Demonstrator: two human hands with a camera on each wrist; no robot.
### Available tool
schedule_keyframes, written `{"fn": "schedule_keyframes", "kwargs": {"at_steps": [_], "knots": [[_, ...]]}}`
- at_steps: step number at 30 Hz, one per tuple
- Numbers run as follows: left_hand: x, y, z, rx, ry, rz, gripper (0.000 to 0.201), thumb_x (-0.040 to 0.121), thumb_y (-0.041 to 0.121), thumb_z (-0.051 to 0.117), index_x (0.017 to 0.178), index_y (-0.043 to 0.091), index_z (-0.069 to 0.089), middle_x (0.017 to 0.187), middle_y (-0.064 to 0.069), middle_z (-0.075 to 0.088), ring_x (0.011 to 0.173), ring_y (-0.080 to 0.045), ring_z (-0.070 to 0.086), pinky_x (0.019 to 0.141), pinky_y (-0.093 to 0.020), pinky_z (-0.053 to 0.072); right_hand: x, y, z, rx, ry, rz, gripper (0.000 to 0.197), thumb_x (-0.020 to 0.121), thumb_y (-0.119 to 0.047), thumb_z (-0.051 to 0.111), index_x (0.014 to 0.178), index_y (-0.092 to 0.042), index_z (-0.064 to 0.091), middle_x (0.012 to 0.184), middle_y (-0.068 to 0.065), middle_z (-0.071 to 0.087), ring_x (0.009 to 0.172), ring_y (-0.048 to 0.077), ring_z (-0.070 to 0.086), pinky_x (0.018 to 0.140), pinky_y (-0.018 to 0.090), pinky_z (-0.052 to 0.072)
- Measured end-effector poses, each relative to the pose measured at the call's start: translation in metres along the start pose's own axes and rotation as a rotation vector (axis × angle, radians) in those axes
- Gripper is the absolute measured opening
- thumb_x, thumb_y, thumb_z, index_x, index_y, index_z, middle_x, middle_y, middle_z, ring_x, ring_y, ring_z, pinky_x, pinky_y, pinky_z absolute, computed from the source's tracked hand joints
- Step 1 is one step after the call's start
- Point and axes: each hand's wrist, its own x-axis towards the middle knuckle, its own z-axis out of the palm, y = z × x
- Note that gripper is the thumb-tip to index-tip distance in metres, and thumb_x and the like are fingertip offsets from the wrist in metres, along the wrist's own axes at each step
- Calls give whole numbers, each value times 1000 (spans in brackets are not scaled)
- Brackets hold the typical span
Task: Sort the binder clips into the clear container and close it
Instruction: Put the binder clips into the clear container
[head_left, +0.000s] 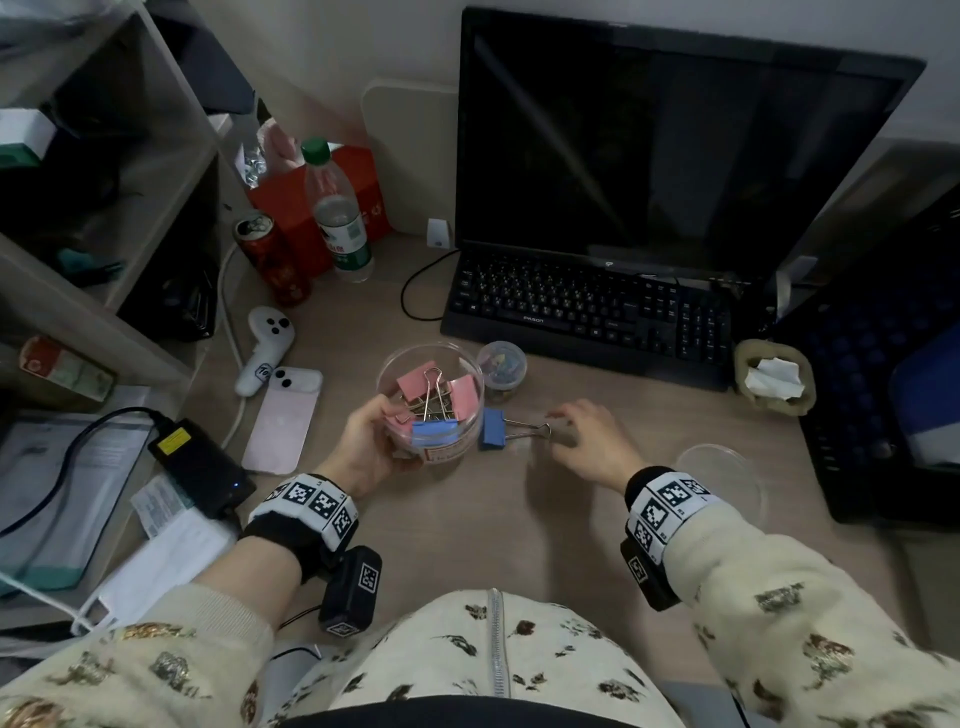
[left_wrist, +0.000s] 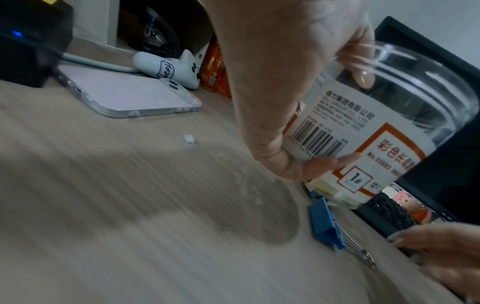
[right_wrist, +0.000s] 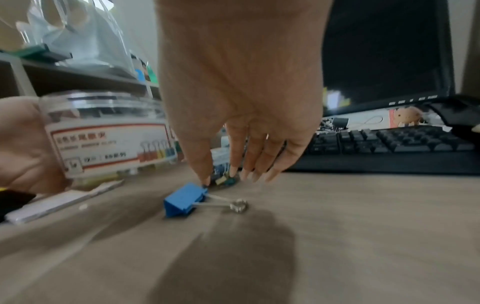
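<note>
At the far left of the desk (head_left: 467, 530) sits a black power brick (head_left: 200, 460), then a pink phone (head_left: 280, 423) lying face down with a white game controller (head_left: 262, 348) just behind it. My left hand (head_left: 371, 441) curls round the clear container (head_left: 431, 400), fingers on its labelled wall, holding it with its mouth open; pink binder clips (head_left: 415, 387) and a blue one (head_left: 435, 430) lie inside. Just beside the container, a blue binder clip (head_left: 492, 428) rests on the desk, its wire handles pointing right. My right hand (head_left: 589, 441) hovers over those handles, fingers spread and relaxed, gripping nothing; whether a fingertip touches the clip I cannot tell. Behind it stands a small jar of coloured clips (head_left: 501, 366), closed, before the black keyboard (head_left: 592, 306). Farther right lies the clear lid (head_left: 719, 473), flat on the desk.
</note>
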Motion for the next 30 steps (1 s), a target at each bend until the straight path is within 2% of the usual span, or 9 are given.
{"fn": "schedule_keyframes", "kwargs": {"at_steps": [3,5,7,11,12,15,20,26,30], "knots": [[2,2,-6,-42,33,3,32,84,19,37,99,21,65,91,-10,62,73,-24,49,67,-33,38,5,-3,14,-39,-48,-24,62,85,-29,65,142,-25,41,145,1,38,132,25,37,107,42,36],[2,3,-7,-36,38,5,31,79,22,41,100,22,65,91,-10,63,73,-24,51,67,-33,39,11,-6,20,-68,-35,-28,62,85,-33,66,141,-25,40,145,0,37,131,25,38,105,41,36],[2,3,-6,-7,37,8,38,68,25,46,101,23,65,89,-10,64,72,-24,54,66,-33,40,15,-7,23,-96,-27,-5,54,86,-35,65,135,-23,45,138,0,42,126,24,41,101,39,37],[3,-1,-2,35,32,-25,29,81,20,40,99,21,64,89,-12,59,69,-24,52,62,-31,41,18,-8,25,-143,-84,32,28,89,-29,58,117,-24,59,123,2,52,119,24,47,96,35,38],[3,-3,-1,43,31,-38,30,78,22,43,100,19,63,88,-12,60,68,-24,53,61,-30,41,17,-8,25,-160,-106,40,25,89,-28,57,113,-23,61,121,3,54,117,25,49,95,34,39],[5,-8,2,72,16,-68,44,61,26,48,101,17,63,83,-11,61,66,-23,55,61,-30,42,13,-5,27,-207,-172,72,22,88,-28,55,104,-19,65,113,6,60,108,26,56,85,32,44],[3,-12,11,94,-14,-97,42,57,24,48,97,16,61,82,-13,59,62,-24,54,62,-30,42,2,5,23,-197,-211,152,26,95,-38,49,95,-18,66,93,3,66,87,24,60,71,30,45],[2,-19,17,184,-67,-146,47,56,25,49,100,12,59,81,-12,60,63,-23,57,60,-27,44,-14,8,-9,-33,72,189,31,99,-36,43,81,-20,63,86,9,68,83,31,63,66,33,46],[4,-30,23,194,-78,-186,45,56,24,51,99,11,58,78,-10,61,57,-19,59,49,-22,49,-29,1,-31,231,388,47,43,101,-34,43,65,-11,52,65,8,60,66,31,57,63,43,47]]}}
